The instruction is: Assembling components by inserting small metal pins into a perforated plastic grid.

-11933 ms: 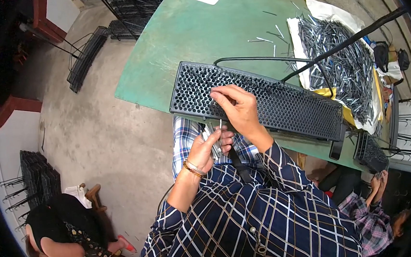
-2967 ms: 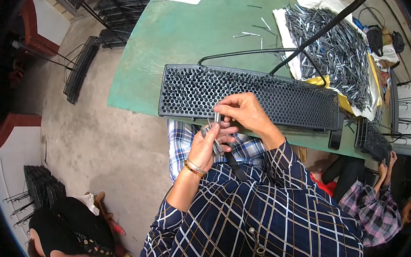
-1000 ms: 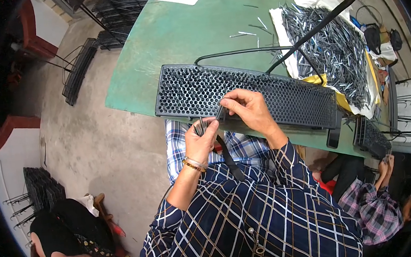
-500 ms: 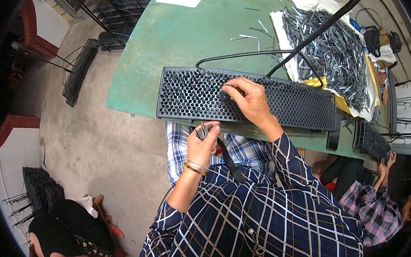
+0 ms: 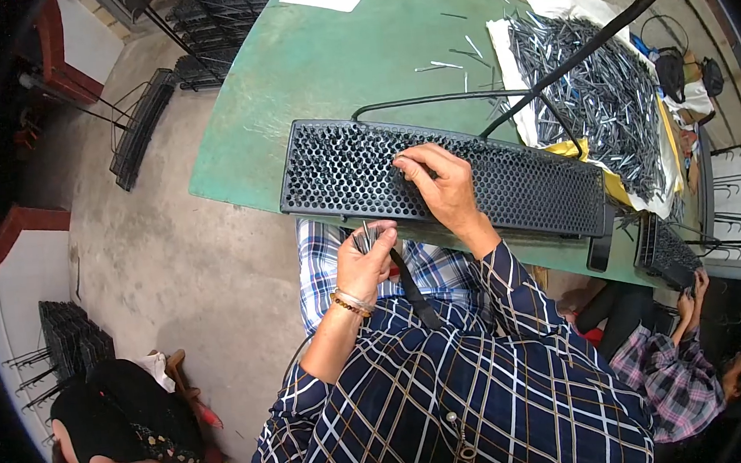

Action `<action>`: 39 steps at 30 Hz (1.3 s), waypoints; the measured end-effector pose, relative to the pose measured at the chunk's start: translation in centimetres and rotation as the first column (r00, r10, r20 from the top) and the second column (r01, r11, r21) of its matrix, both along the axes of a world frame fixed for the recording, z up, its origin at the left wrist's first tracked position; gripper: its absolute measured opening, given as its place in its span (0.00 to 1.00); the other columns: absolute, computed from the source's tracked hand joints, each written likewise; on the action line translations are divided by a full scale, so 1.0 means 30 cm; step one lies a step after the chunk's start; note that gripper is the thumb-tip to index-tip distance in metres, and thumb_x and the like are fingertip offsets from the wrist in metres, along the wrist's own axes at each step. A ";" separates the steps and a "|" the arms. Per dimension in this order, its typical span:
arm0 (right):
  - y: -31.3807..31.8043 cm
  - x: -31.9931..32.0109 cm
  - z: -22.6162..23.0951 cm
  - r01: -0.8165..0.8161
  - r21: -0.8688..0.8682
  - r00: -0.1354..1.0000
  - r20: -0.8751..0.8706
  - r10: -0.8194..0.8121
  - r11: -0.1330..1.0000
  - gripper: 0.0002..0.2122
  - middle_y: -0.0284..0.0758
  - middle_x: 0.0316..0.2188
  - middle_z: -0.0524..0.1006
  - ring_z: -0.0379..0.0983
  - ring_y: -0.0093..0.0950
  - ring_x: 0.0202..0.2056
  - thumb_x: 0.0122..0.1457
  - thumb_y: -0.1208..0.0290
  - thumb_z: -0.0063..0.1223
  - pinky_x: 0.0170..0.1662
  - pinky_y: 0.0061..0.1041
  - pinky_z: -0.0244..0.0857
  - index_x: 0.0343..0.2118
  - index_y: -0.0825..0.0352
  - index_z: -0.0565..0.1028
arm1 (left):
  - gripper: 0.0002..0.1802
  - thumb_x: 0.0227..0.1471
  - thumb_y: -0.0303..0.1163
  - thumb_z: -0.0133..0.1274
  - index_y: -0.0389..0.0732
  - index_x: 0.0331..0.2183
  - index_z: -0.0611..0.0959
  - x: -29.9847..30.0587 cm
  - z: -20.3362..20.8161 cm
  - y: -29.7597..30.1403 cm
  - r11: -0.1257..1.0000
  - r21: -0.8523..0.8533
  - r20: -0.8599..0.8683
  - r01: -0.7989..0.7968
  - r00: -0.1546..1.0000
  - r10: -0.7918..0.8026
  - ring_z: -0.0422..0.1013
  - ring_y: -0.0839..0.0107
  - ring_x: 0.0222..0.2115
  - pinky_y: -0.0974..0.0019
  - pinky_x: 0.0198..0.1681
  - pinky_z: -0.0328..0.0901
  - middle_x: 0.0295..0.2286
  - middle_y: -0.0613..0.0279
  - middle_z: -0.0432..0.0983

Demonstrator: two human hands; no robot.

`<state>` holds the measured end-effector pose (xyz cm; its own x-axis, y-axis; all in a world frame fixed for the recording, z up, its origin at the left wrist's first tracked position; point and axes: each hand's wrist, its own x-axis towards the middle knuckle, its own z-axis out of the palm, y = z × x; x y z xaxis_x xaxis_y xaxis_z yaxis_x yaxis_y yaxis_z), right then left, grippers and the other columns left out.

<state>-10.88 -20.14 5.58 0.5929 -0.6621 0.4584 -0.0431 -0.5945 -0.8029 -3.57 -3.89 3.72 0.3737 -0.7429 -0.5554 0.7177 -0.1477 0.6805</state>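
A long black rack [image 5: 523, 180] full of round holes lies across the near edge of the table, over my lap. Its left part has dark pieces standing in the holes; the right part shows bare holes. Below the rack's front edge, my left hand [image 5: 366, 258] is closed round a bunch of thin metal sticks [image 5: 366, 235], their ends poking up. Over the middle of the rack, my right hand [image 5: 441, 187] pinches with thumb and forefinger right at the holes. Whatever is between those fingertips is too small to make out.
On the green table [image 5: 314, 70], a white sack [image 5: 505, 55] bears a big heap of thin metal sticks [image 5: 594, 92], several more scattered beside it. A black rod [image 5: 599, 44] slants above. One person [image 5: 674, 377] works at another rack [image 5: 672, 251] at right; another person [image 5: 133, 424] is at lower left.
My right hand has shifted slightly left along the rack, its fingers still pinched. My left hand and the bunch of sticks have hardly moved.
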 end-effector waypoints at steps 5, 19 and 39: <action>-0.010 -0.013 -0.015 0.003 -0.026 1.000 0.003 -0.003 1.000 0.04 0.36 0.25 0.76 0.72 0.22 0.23 0.54 0.79 0.56 0.26 0.19 0.66 0.31 0.73 0.78 | 0.08 0.54 0.27 0.55 0.37 0.38 0.79 0.002 -0.008 0.003 1.000 -0.009 -0.025 0.002 1.000 -0.002 0.52 0.89 0.11 0.79 0.12 0.44 0.19 0.74 0.66; -0.006 -0.025 -0.023 -0.010 -0.051 1.000 0.019 0.011 0.999 0.04 0.37 0.27 0.78 0.74 0.27 0.28 0.51 0.80 0.58 0.31 0.22 0.68 0.30 0.72 0.78 | 0.11 0.56 0.27 0.52 0.36 0.41 0.77 0.007 -0.013 0.013 0.997 -0.020 -0.107 0.069 0.992 -0.071 0.52 0.88 0.12 0.79 0.13 0.45 0.22 0.71 0.68; 0.060 -0.006 -0.015 0.052 0.012 0.991 -0.127 -0.050 0.999 0.07 0.38 0.30 0.77 0.76 0.30 0.29 0.50 0.76 0.60 0.32 0.25 0.69 0.33 0.70 0.79 | 0.09 0.55 0.24 0.51 0.35 0.40 0.77 0.002 -0.013 0.015 0.995 0.000 -0.141 0.099 0.985 -0.098 0.53 0.87 0.13 0.80 0.14 0.47 0.23 0.69 0.69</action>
